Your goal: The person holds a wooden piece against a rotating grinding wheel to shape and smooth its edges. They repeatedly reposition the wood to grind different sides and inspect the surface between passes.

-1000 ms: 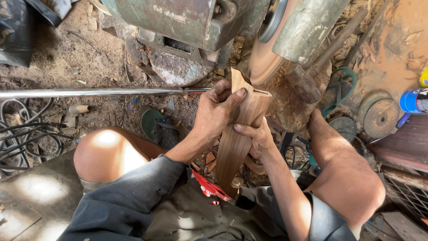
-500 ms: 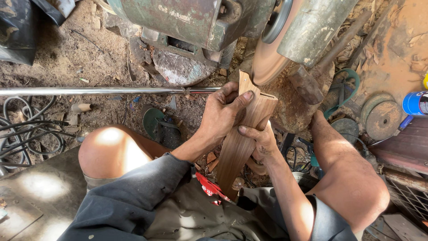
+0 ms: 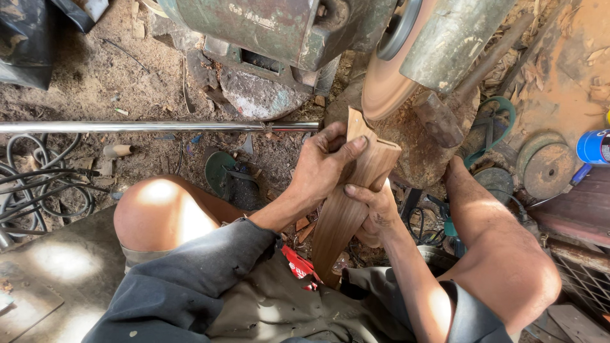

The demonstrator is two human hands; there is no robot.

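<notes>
Wood piece (image 3: 346,209): mid-brown with fine lengthwise grain. Sanding disc (image 3: 386,89), far centre: pale pinkish tan. Machine housing (image 3: 279,28), far: dull green, worn, with rust patches. Metal bar (image 3: 159,127), left: bright silver. Cables (image 3: 38,190), far left: black and grey. Ground (image 3: 95,76): grey-brown dirt. Shorts (image 3: 254,305), near: dark grey over olive-khaki. Packet (image 3: 298,267), near centre: red with white marks. Can (image 3: 594,146), far right: blue with a white band. Sandal (image 3: 492,124), right: green straps. Panel (image 3: 565,70), far right: rusty orange.
</notes>
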